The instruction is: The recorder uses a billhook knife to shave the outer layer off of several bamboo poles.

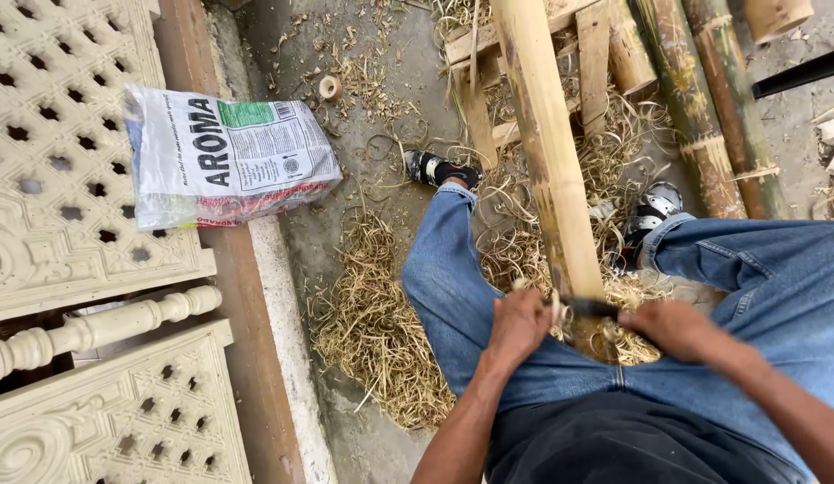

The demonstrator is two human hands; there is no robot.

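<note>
A pale bamboo pole (550, 152) runs from the top of the view down between the person's knees, its lower end resting against the lap, tilted slightly to the right as it comes nearer. Across this lower end lies a dark blade (585, 307), held crosswise against the pole.

The left hand (517, 324) is clenched around one end of the blade, just left of the pole, knuckles up, the forearm coming straight up from the bottom edge. The right hand (672, 328) is closed on the other end, just right of the pole, its forearm slanting in from the lower right corner. Both wrists are level, with the pole between them.

The person sits with legs spread in blue jeans (453, 287), sandalled feet (439, 168) planted on either side of the pole. A heap of curly straw-coloured shavings (372, 332) covers the concrete floor (345, 197) under and to the left of the legs.

Further out, greenish bamboo poles (704, 116) lie at upper right beside a rough wooden frame (593, 54). At left, a printed plastic sack (224, 159) rests on a ledge, partly over carved cream-coloured panels (68, 161), with a turned baluster (94, 330) lying between them.
</note>
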